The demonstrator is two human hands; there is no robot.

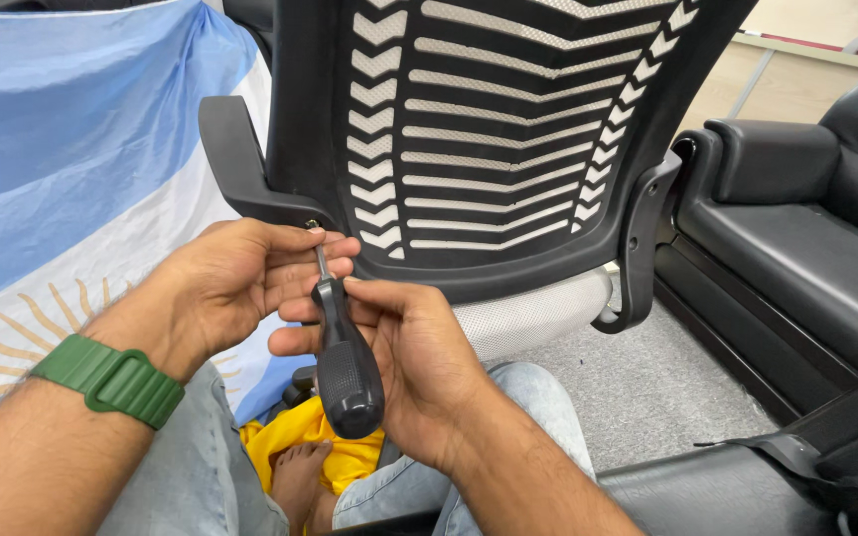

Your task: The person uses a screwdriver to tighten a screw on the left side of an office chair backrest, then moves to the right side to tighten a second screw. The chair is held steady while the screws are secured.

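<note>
If our right hand (419,362), clenched on the screwdriver (345,362), tilts, its tip could slip off the screw our left hand (240,278) pinches at the chair (508,139) bracket.

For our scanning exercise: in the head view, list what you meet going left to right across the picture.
Blue and white cloth with a sun pattern → green watch strap → left hand → black-handled screwdriver → right hand → black mesh office chair back → black leather armchair.
</note>
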